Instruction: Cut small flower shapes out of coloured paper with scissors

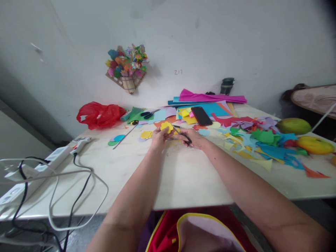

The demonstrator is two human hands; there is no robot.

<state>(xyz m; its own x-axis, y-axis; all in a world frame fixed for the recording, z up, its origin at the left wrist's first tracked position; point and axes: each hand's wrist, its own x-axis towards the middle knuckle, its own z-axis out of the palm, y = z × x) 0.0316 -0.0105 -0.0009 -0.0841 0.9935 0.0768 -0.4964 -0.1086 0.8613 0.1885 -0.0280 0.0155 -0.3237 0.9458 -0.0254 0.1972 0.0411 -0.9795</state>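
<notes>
My left hand (159, 137) pinches a yellow paper flower (166, 127) with a scalloped edge, held up over the middle of the table. Closed round the dark handles of a pair of scissors (187, 139) is my right hand (193, 138). The scissor blades point up and left, close to the flower's right edge; whether they touch it I cannot tell. Just left of my left hand lie more yellow scalloped paper pieces (146, 134). Small yellow scraps (175, 142) are on the table below the hands.
A phone (201, 116) rests on coloured sheets behind my hands. Paper scraps (265, 138) and mangoes (315, 145) spread to the right. At left are a red plastic bag (99, 114), a tape measure (134, 123), other scissors (147, 114) and a power strip (39, 171) with cables.
</notes>
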